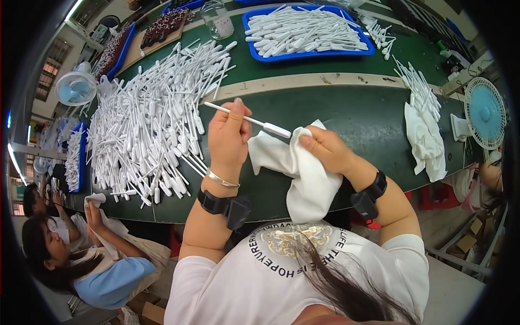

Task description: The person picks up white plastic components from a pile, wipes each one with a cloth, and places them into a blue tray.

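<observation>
My left hand (228,135) pinches a slim white stick (277,129) with a thicker, paddle-like end. The thick end points right, toward the cloth. In my right hand (331,150) is a bunched white cloth (309,192), gripped between thumb and fingers. Part of it drapes left beneath the stick, and the rest hangs toward the table's near edge. Left of my left hand, a large heap of similar white sticks (146,124) is spread over the green table (368,119).
A blue tray (314,58) of white sticks stands at the back. Beside it is a glass jar (218,20). More sticks (417,89) and another cloth (425,138) lie at right, near a fan (483,112). Two people work at left, the nearer holding a cloth (111,222).
</observation>
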The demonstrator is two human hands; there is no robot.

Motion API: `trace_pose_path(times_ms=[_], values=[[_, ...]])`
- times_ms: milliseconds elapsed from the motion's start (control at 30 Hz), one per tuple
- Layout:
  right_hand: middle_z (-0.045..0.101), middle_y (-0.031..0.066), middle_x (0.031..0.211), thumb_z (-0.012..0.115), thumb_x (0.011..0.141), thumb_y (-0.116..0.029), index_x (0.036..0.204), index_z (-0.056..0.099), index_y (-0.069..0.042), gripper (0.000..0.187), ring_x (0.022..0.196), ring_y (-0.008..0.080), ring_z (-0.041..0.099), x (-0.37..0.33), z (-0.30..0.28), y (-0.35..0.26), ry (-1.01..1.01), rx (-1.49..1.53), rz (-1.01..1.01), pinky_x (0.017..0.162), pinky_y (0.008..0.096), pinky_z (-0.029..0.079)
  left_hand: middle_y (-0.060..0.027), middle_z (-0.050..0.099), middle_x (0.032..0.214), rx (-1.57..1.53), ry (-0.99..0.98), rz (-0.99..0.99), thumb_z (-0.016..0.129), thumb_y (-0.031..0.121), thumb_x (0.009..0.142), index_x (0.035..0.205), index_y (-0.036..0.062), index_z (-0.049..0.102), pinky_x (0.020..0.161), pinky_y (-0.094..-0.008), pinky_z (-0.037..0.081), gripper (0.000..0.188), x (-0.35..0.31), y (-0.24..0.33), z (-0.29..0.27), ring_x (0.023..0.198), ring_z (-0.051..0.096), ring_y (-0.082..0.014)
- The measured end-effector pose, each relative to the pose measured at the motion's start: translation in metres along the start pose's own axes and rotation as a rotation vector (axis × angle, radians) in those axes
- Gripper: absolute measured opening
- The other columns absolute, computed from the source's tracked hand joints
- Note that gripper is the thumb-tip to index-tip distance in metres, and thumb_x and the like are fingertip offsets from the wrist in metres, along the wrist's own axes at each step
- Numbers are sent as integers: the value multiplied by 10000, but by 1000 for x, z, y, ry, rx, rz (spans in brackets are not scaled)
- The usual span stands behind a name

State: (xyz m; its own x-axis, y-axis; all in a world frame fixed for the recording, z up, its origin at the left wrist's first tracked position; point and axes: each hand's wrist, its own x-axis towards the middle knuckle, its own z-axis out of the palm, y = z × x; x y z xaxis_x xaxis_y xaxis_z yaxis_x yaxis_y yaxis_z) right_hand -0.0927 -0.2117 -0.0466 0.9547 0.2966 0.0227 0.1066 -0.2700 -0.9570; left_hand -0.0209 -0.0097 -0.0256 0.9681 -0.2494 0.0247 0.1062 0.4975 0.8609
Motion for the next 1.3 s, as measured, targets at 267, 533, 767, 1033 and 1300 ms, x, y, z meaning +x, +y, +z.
trace_pose_path(times_ms=[267, 533, 767, 1033, 1300], values=[[544, 112, 736, 429, 892, -253, 879, 509, -17, 250, 644, 178, 513, 4, 18, -7, 154, -15, -55, 615, 278, 414, 14, 429, 503, 285, -22, -44, 549, 169, 850, 710, 21, 541, 384, -181, 261, 203, -17, -23, 29, 414, 347, -43], [523, -2, 723, 416, 910, -259, 885, 521, -38, 246, 673, 60, 482, -2, 10, -2, 63, 52, 23, 584, 229, 405, -1, 485, 531, 77, 40, -10, 571, 151, 832, 716, 23, 548, 385, -180, 301, 174, -17, -19, 20, 426, 409, -48], [530, -13, 737, 434, 904, -251, 897, 534, -26, 246, 675, 56, 482, 3, 19, -4, 133, 329, -15, 597, 221, 410, -12, 498, 544, 213, 92, -12, 563, 129, 831, 756, 16, 561, 396, -185, 323, 135, -22, -21, 27, 440, 429, -55], [532, -14, 708, 489, 875, -258, 862, 558, -24, 245, 645, 56, 486, 0, -27, -8, 192, 241, 38, 595, 213, 413, -43, 561, 621, 421, -69, -82, 557, 90, 819, 809, 1, 571, 451, -192, 397, 91, -16, 6, 5, 501, 507, -81], [539, 7, 682, 496, 865, -295, 777, 549, -48, 267, 603, 86, 512, -4, -47, -16, 439, 1038, 106, 561, 225, 427, -65, 594, 674, 682, -359, -321, 538, 42, 810, 861, -19, 574, 495, -211, 448, 87, -9, 10, 28, 533, 545, -103]])
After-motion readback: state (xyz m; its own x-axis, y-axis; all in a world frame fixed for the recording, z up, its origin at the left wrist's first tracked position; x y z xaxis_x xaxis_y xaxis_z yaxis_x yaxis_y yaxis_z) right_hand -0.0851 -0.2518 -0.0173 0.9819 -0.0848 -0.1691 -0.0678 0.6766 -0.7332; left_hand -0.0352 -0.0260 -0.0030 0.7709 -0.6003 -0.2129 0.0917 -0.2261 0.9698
